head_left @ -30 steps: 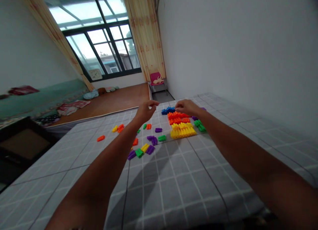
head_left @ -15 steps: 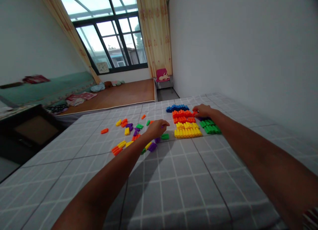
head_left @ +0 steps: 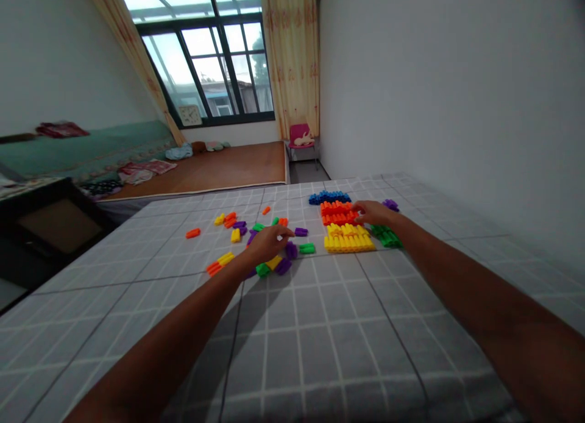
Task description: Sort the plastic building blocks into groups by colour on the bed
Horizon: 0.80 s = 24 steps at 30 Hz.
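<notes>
My left hand reaches over a loose scatter of small plastic blocks, its fingers apart and no block visible in them. Just beyond its fingertips lies a purple block, with a green block nearer me. My right hand is at the right end of the orange block rows, thumb and fingers closed around an end block that they partly hide. Yellow block rows lie in front of the orange ones, and blue block rows behind. Green blocks are partly covered by my right wrist.
Purple blocks sit beyond my right wrist. A lone orange block lies far left on the grey checked cloth. The white wall borders the right side. A dark cabinet stands at left.
My left hand has moved left and slightly down, leaving the purple block in plain view on the cloth. My right hand has shifted slightly nearer, against the orange rows, uncovering the purple blocks behind it.
</notes>
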### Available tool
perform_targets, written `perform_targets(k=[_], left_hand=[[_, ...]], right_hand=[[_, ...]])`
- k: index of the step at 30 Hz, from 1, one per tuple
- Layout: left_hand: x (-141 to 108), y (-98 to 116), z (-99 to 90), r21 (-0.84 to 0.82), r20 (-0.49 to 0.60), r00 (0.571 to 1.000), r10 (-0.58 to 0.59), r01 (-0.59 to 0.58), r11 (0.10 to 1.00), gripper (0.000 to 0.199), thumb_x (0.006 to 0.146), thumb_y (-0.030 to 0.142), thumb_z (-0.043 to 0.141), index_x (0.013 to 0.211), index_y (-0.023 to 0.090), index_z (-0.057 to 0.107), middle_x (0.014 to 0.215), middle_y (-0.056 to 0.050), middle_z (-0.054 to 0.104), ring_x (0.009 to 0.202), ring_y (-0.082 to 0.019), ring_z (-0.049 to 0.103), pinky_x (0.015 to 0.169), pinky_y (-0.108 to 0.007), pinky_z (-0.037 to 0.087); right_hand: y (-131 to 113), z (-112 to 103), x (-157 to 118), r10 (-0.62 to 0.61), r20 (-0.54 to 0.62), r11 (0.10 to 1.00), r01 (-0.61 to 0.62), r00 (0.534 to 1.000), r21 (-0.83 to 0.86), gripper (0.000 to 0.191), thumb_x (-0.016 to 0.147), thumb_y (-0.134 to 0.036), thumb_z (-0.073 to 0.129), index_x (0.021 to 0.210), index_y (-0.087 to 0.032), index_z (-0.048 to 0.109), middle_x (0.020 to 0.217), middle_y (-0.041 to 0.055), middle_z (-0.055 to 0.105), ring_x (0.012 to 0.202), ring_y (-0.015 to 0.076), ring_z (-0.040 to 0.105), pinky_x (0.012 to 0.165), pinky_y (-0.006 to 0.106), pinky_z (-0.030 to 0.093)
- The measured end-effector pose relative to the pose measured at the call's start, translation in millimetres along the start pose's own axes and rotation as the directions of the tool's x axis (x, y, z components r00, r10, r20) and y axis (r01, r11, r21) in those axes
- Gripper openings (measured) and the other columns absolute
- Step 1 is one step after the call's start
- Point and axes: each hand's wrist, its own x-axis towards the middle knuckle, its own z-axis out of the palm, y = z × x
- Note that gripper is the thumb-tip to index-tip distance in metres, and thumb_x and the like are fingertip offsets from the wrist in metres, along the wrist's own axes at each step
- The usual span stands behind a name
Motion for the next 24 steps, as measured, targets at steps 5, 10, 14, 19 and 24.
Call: perform_targets(k=[5,10,14,19,24], left_hand=[[-22.4,-26.8,-19.6,0.03,-0.062,0.996,-0.062,0.064,0.997,0.03,0.084,0.023,0.049,0.102,0.021,0.073,0.105,-0.004,0.073,0.092,-0.019,0.068,0.081,-0.028,0.054],[-51.2,-65.3,-58.2,0.043,-0.133,0.977,-0.168,0.175,0.984,0.032,0.082,0.023,0.049,0.102,0.02,0.074,0.105,-0.004,0.074,0.095,-0.019,0.068,0.084,-0.029,0.054],[-74.6,-91.3,-80.8,0.107,-0.133,0.948,-0.288,0.303,0.947,0.032,0.08,0.019,0.05,0.1,0.019,0.074,0.105,-0.004,0.075,0.095,-0.02,0.068,0.085,-0.029,0.052],[-86.9,-91.4,-74.7,0.165,-0.012,0.951,-0.31,0.307,0.937,0.032,0.081,0.02,0.052,0.105,0.019,0.073,0.102,-0.005,0.075,0.09,-0.019,0.068,0.08,-0.026,0.051],[-74.4,-70.2,-45.7,0.218,0.052,0.975,-0.214,0.198,0.955,0.03,0.083,0.025,0.057,0.11,0.02,0.071,0.106,-0.006,0.073,0.094,-0.02,0.067,0.083,-0.028,0.05]], right_hand=[[1.0,0.2,-4.2,0.025,-0.054,0.996,-0.029,0.998,-0.084,0.042,0.072,-0.027,0.073,0.113,-0.019,0.068,0.113,0.0089,0.071,0.093,0.023,0.067,0.078,0.03,0.049],[-42.1,-5.1,-12.5,-0.119,-0.169,0.984,0.094,0.978,-0.151,0.031,0.086,-0.035,0.057,0.111,-0.021,0.068,0.11,0.0074,0.072,0.091,0.0219,0.066,0.074,0.03,0.046],[-122.1,11.7,-29.7,-0.39,-0.047,0.919,0.386,0.92,-0.076,0.028,0.091,-0.036,0.05,0.107,-0.023,0.069,0.1,0.0049,0.073,0.083,0.0189,0.066,0.067,0.027,0.043],[-210.2,45.1,-60.9,-0.539,0.102,0.831,0.548,0.836,-0.094,0.022,0.09,-0.033,0.053,0.104,-0.025,0.069,0.1,0.0052,0.072,0.087,0.0206,0.066,0.062,0.025,0.038],[-241.3,62.8,-69.5,-0.576,0.083,0.806,0.582,0.813,-0.107,0.021,0.091,-0.028,0.05,0.101,-0.023,0.068,0.1,0.0061,0.072,0.088,0.0196,0.066,0.061,0.025,0.036]])
